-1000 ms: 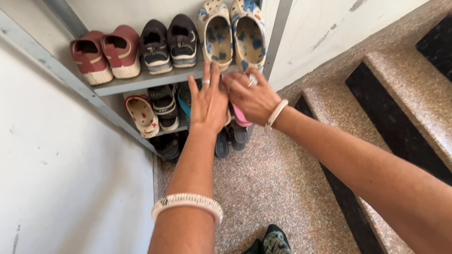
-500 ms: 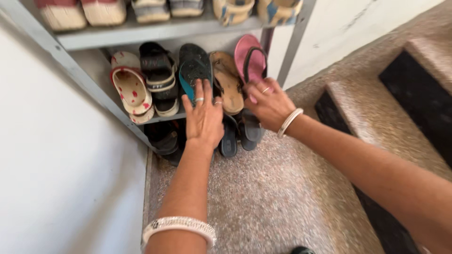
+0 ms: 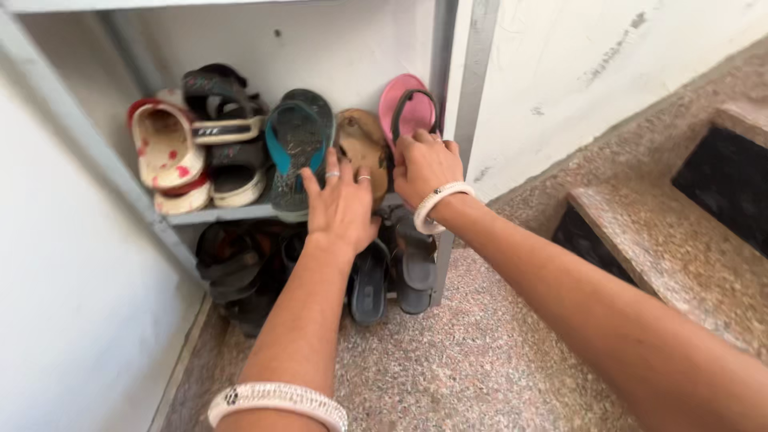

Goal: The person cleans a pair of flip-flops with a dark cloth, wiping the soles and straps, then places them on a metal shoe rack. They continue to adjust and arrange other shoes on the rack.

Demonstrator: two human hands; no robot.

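Observation:
My left hand [image 3: 342, 202] lies flat with fingers spread against a brown sandal [image 3: 362, 144] and the edge of a blue-and-grey flip-flop [image 3: 298, 148] standing on the grey shelf [image 3: 214, 214]. My right hand [image 3: 424, 164] curls its fingers around the black strap of a pink flip-flop [image 3: 404, 108] that leans upright at the shelf's right end. Both wrists wear white bangles.
White-and-red slippers [image 3: 166, 152] and dark sandals [image 3: 224, 120] stand further left on the shelf. Dark footwear [image 3: 240, 268] and grey sandals [image 3: 412, 264] sit below on the speckled floor. A metal upright [image 3: 460, 72] frames the rack; stone steps [image 3: 680, 240] rise at right.
The view has dropped from the top shelf to the middle one. Both hands moved down and in; my right hand has closed on the pink flip-flop's strap.

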